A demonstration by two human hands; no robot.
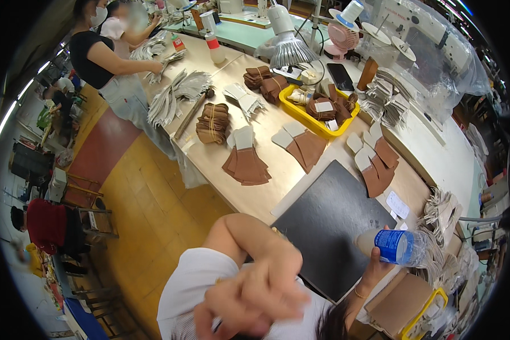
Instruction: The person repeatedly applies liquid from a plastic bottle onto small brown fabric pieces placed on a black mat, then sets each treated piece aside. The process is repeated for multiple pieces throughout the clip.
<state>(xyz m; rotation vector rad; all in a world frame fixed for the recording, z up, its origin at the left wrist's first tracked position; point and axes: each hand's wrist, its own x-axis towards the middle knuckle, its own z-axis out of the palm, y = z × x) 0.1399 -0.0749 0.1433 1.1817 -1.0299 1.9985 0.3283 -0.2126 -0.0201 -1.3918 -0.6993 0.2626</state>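
In my right hand is a clear plastic bottle with a blue label, tilted almost onto its side above the right edge of the black work mat. My left hand is raised close in front of my white top, smeared by motion. Its fingers look loosely bent and apart, with nothing visible in them. Beyond the mat lie fanned brown and pale leather pieces, a second fan and a third. White paper slips are beside the mat.
A yellow basket holds brown pieces. Tied brown bundles, grey bundles, a lamp, a phone and a pink fan stand or lie farther back. Another person works at the table's far left.
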